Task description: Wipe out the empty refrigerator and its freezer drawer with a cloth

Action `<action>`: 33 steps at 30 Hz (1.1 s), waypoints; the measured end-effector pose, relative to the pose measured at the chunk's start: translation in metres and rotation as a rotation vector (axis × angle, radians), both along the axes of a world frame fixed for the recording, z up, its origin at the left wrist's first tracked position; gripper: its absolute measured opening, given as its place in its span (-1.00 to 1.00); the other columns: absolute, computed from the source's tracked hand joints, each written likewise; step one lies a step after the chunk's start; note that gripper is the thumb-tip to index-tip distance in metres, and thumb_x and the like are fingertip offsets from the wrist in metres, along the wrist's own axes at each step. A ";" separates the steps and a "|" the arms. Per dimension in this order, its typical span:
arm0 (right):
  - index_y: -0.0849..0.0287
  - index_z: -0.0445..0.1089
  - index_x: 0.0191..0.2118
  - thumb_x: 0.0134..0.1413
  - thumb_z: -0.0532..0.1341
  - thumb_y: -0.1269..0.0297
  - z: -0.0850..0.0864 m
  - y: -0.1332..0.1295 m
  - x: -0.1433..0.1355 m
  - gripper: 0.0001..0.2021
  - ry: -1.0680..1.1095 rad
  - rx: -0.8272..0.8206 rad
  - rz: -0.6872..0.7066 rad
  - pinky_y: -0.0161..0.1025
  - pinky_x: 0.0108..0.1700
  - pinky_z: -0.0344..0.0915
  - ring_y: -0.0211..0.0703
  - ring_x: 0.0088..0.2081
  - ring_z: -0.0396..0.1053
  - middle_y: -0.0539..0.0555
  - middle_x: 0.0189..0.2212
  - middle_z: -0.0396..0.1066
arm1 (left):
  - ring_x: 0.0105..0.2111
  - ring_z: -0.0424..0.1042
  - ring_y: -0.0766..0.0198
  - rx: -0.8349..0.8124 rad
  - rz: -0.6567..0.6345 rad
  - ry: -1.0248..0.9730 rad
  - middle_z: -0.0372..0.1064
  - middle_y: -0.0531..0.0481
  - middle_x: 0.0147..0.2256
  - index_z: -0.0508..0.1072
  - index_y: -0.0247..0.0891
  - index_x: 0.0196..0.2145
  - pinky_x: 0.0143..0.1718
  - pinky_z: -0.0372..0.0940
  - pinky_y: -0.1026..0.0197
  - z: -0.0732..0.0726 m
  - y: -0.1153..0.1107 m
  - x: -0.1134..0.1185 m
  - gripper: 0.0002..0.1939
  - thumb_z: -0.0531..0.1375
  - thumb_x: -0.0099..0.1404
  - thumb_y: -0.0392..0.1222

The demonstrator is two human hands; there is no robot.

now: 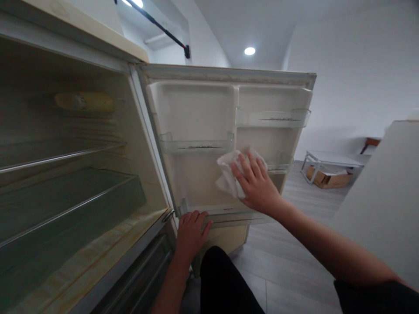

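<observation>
The right hand (pixel 253 181) presses a white cloth (pixel 225 163) against the inside of an open fridge door (pixel 193 109), right of the middle and below half height, beside the upright ridge that divides the panel. Its grip is closed over the bunched cloth, which spreads out past the fingers to the left. The left hand (pixel 193 231) rests at the door's lower left corner, fingers over the edge of the bottom bin (pixel 235 219); whether that grip is clamped on the edge or only lying there, I cannot tell.

The door's inner surface is pale and smooth, with a clear bin (pixel 196 146) halfway up its left side, another (pixel 271 117) near the top right corner and a third (pixel 279 165) under it by the right edge. At the left, the fridge (pixel 81 35) stands open, dim inside, with what looks like a yellowed lamp cover (pixel 94 102) on the back wall. Brownish stains run along its front lower edge.

Beyond, the room has white walls (pixel 353 65), a round ceiling light (pixel 249 51) and a grey plank floor (pixel 304 231). A low white stand (pixel 337 158) has a cardboard box (pixel 334 178) beneath it.
</observation>
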State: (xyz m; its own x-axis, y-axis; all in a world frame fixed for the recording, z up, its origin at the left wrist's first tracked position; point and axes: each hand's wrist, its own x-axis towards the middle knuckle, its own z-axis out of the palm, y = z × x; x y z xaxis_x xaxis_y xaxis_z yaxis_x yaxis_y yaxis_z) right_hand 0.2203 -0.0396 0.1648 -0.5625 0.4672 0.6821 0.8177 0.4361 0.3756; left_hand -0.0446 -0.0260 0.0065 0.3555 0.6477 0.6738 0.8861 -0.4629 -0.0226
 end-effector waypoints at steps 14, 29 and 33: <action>0.17 -0.03 0.42 0.36 -0.04 0.35 -0.008 0.043 -0.002 -0.44 0.088 0.135 -0.235 0.04 0.15 0.10 0.11 0.06 0.25 0.28 0.21 0.26 | -0.19 0.38 0.04 0.035 0.027 0.020 0.46 -0.10 -0.24 0.49 -0.24 -0.05 -0.07 0.18 -0.01 0.000 0.009 0.005 -0.69 0.11 0.42 -0.02; 0.20 0.25 0.26 0.39 -0.09 0.31 -0.014 0.081 -0.008 -0.57 0.173 0.199 -0.267 0.00 0.01 0.10 0.06 -0.13 0.25 0.26 -0.06 0.40 | -0.19 0.38 0.04 0.055 0.066 -0.008 0.46 -0.10 -0.25 0.48 -0.25 -0.05 -0.03 0.17 -0.03 -0.002 0.016 0.022 -0.69 0.10 0.43 -0.02; 0.16 0.12 0.36 0.38 -0.11 0.33 -0.017 0.088 -0.007 -0.51 0.172 0.165 -0.242 0.01 0.05 0.11 0.06 -0.09 0.26 0.26 -0.04 0.38 | -0.19 0.38 0.04 0.060 0.062 -0.009 0.47 -0.10 -0.24 0.48 -0.23 -0.06 -0.05 0.17 -0.02 -0.002 0.018 0.024 -0.71 0.09 0.43 -0.03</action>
State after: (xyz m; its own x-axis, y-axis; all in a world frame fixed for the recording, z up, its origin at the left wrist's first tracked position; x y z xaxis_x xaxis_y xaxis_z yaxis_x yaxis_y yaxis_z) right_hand 0.2128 0.0482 0.1483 -0.3192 0.4487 0.8347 0.9475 0.1667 0.2727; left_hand -0.0208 -0.0083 0.0048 0.3098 0.6267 0.7150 0.9133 -0.4054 -0.0404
